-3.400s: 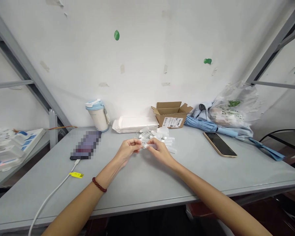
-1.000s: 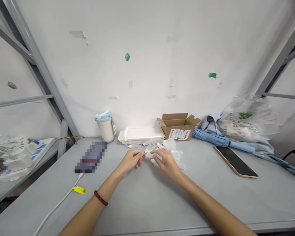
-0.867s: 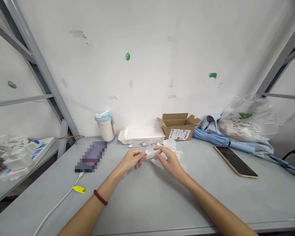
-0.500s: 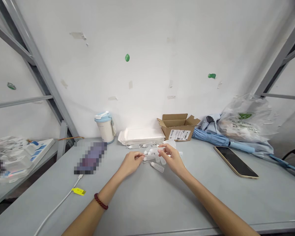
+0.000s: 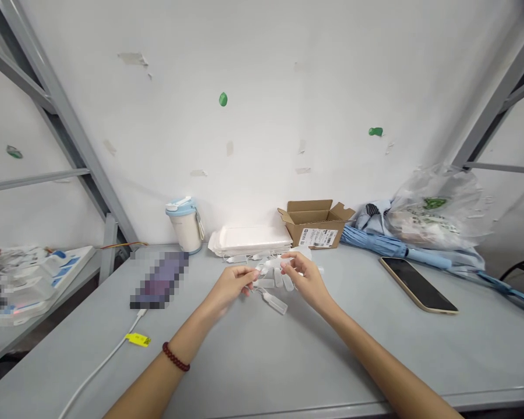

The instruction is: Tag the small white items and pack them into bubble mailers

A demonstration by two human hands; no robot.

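Between my hands lies a loose pile of small translucent white plastic pieces [image 5: 278, 278], some with thin white cords. The thumb and forefinger of my left hand [image 5: 233, 283] are pinched at the left end of the pile, at the tip of one piece. My right hand [image 5: 306, 280] is curled at the pile's right side, its thumb and forefinger closed on a translucent piece; its fingers partly hide the grip. A separate flat, translucent piece [image 5: 274, 302] lies nearer to me, its thin cord running up towards my left fingers.
Behind the pile are a stack of white packets [image 5: 251, 238] and an open cardboard box [image 5: 318, 227]. A tumbler [image 5: 186, 227] and a blurred phone [image 5: 161, 279] with a cable are left. A phone [image 5: 418, 285], a blue umbrella [image 5: 371, 240] and a plastic bag [image 5: 436, 203] lie right.
My left hand has turned slightly, its lower fingertips now showing. The separate piece has slid a little left and towards me. My right hand has barely moved. The view has shifted slightly.
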